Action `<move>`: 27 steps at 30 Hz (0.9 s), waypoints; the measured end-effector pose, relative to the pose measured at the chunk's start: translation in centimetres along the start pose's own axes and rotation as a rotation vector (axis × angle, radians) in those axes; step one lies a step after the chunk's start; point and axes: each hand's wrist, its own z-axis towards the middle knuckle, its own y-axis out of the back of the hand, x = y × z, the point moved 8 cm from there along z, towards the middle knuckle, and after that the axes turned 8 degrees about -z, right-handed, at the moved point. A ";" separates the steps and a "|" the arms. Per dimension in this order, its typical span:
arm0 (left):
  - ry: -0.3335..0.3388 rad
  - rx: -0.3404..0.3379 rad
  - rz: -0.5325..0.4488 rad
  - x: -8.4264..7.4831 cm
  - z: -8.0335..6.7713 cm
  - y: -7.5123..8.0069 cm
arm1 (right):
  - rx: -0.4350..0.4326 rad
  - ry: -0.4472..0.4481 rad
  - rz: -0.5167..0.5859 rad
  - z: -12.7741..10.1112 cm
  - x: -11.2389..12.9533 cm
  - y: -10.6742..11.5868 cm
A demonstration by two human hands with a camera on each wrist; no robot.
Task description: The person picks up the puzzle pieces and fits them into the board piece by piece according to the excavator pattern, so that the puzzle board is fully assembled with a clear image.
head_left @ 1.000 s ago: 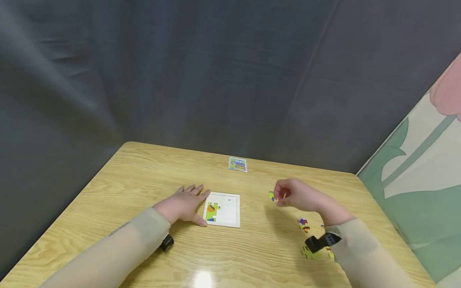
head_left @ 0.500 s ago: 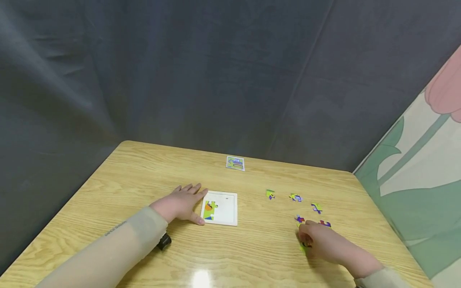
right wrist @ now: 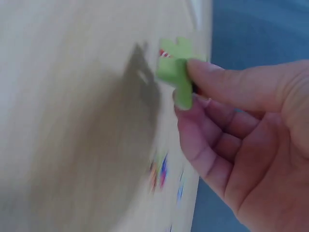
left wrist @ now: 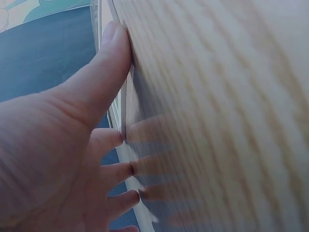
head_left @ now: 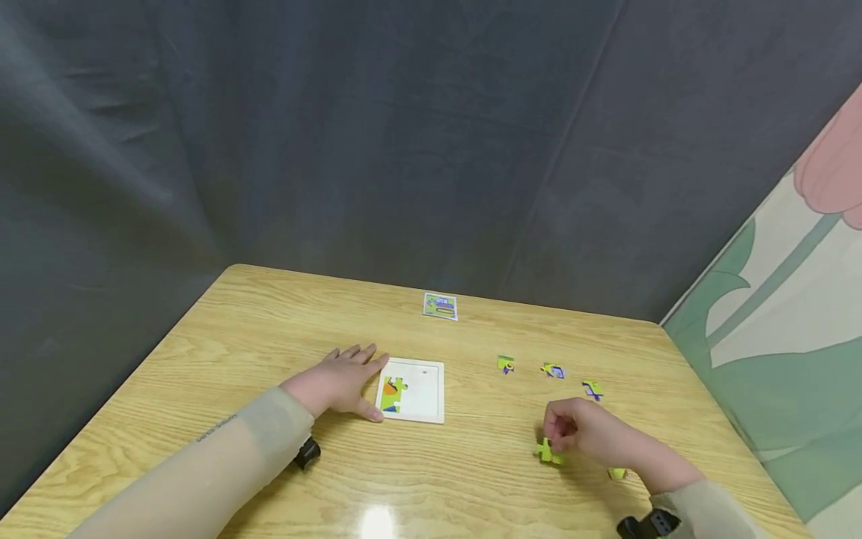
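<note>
Toward the right edge of the counter (head_left: 485, 464), the right hand (head_left: 584, 428) pinches a green puzzle piece (head_left: 547, 452) between its fingers. The left hand (head_left: 339, 383), fingers apart, touches the white board (head_left: 424, 397), maybe to steady it.

We see 1 dark curtain (head_left: 404, 150) hanging behind the wood-grain table (head_left: 283, 314) and, at right, a pale panel (head_left: 795, 322) bearing a pink flower (head_left: 835, 168) and green leaves (head_left: 781, 404).

Lime-green knobbed jigsaw piece (head_left: 547, 453) was pinched by right hand (head_left: 581, 427), square white tray (head_left: 426, 397) was touched by left hand (head_left: 337, 383), outspread.
</note>
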 end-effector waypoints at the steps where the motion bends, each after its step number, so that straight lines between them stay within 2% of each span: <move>1: 0.005 0.001 0.005 0.1 0.0 0.0 | 0.009 -0.010 0.038 0.9 0.5 -0.1; 9: -0.004 -0.008 0.021 0.2 0.1 0.1 | -0.053 0.017 0.124 10.2 6.4 -2.2; 13: -0.017 -0.019 0.010 -0.2 0.2 0.3 | -0.055 0.006 0.115 13.8 8.0 -4.0; 18: -0.011 -0.014 0.009 -0.4 0.3 0.2 | -0.023 -0.017 0.099 15.8 8.5 -5.6; 27: 0.002 -0.010 0.026 -0.4 0.3 0.1 | -0.036 0.002 0.025 16.4 8.7 -6.4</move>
